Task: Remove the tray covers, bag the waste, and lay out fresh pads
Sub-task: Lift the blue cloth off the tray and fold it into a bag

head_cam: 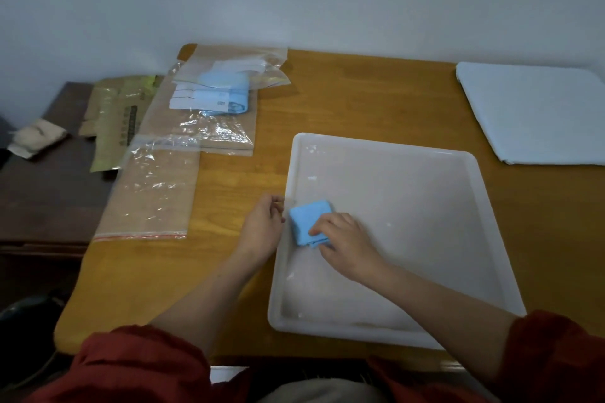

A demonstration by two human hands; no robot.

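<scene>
A white plastic tray [491,206] lies on the wooden table in front of me. A folded blue pad [306,216] rests inside it near the left wall. My right hand [347,239] holds the pad's near right corner, fingers curled over it. My left hand [262,226] hovers at the tray's left rim, fingers loosely curled and holding nothing. A clear bag [226,88] at the back left contains folded blue and white pads.
An empty clear zip bag [150,193] lies flat left of the tray. A white folded sheet [537,111] sits at the back right. A lower dark side table [42,193] at left carries brown packaging [114,121] and a small beige bundle [37,137].
</scene>
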